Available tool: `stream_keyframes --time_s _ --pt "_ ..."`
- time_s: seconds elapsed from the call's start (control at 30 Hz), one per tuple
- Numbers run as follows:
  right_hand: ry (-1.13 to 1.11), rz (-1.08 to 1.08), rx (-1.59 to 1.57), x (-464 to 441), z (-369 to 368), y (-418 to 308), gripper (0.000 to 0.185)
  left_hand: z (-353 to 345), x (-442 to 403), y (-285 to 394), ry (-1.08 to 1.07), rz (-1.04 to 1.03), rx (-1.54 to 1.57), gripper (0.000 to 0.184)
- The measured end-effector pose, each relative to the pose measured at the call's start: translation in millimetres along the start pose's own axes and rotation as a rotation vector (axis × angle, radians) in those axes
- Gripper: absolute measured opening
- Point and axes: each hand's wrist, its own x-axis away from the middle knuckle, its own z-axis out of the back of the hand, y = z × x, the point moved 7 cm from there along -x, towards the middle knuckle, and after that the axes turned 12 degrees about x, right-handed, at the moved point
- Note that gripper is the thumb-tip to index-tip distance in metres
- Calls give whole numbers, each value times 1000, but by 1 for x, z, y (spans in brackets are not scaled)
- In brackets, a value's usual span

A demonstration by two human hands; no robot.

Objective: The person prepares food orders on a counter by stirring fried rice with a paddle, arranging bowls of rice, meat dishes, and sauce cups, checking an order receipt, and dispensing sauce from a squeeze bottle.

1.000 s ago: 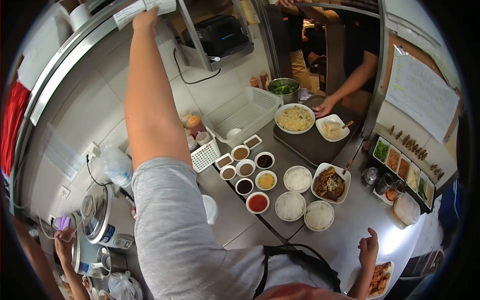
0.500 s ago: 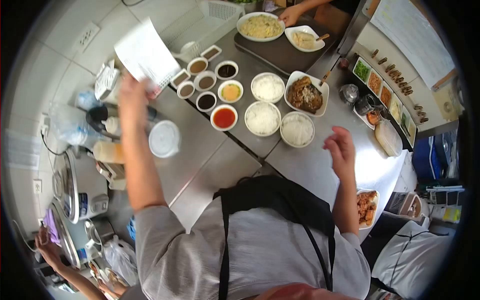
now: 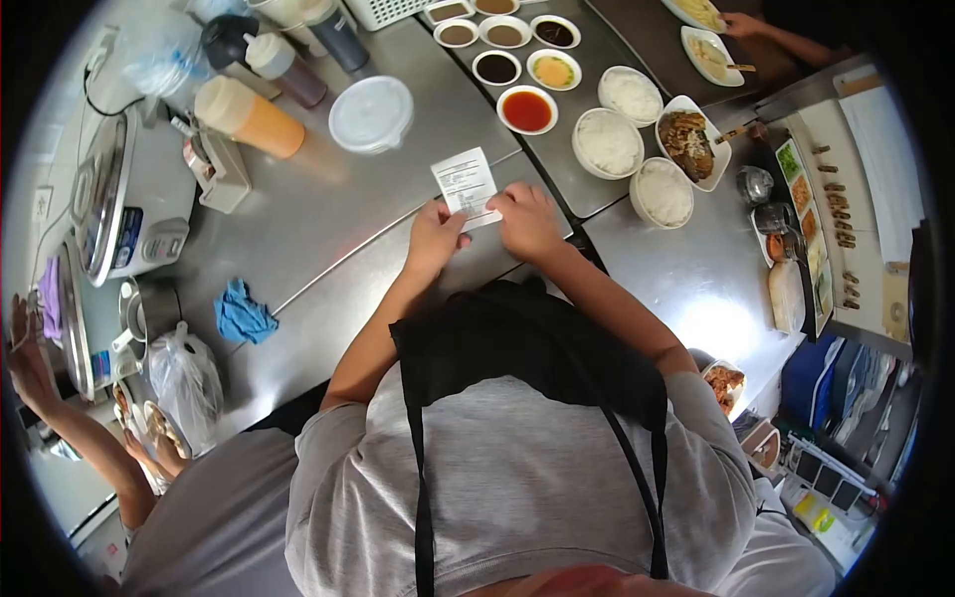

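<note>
A small printed paper slip (image 3: 465, 182) is held in front of my apron, above the steel counter. My left hand (image 3: 435, 239) pinches its lower left edge. On the right edge, my right hand (image 3: 527, 221) grips it with thumb and fingers. Beyond the slip stand a lidded plastic tub (image 3: 371, 113), a dish of red sauce (image 3: 526, 109) and several small sauce dishes. To the right are three bowls of white rice, the closest one (image 3: 662, 193) near my right forearm, and a square bowl of braised meat (image 3: 686, 144) with a spoon.
Squeeze bottles, one with orange sauce (image 3: 251, 117), stand at the left. Nearer are a blue cloth (image 3: 245, 311), rice cookers (image 3: 139, 199) and a plastic bag (image 3: 186, 383). A garnish tray (image 3: 808, 209) lines the right side. Other people's hands show at left and top right.
My left hand has come back from the papers by the wall to in front of my body. My right hand has joined it, and both now hold the slip. The view has turned left.
</note>
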Motion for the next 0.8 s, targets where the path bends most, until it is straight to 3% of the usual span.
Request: stream_keyframes --time_s 0.03,0.13,0.23,0.4,0.5,0.6,0.7,0.8 --pt "5 -16 29 1 -1 0 23 3 4 7 19 -89 -78 25" --pt "48 -42 72 -1 -1 1 22 8 12 44 5 -659 -322 37" --pt "22 -84 63 -1 -2 2 24 1 14 45 -112 -840 -857 46" --pt "93 -129 90 -1 -2 -11 21 -1 15 38 -116 -842 -968 42" --pt "103 -41 89 0 -8 -38 18 -1 15 37 -112 -867 -966 44" --pt "238 -24 198 2 -5 -28 16 0 14 36 -120 -868 -962 43" --pt "172 -198 432 5 21 6 14 0 15 34 -144 -868 -984 46" --pt "270 -274 342 18 38 29 12 0 12 36 -148 -857 -984 51"
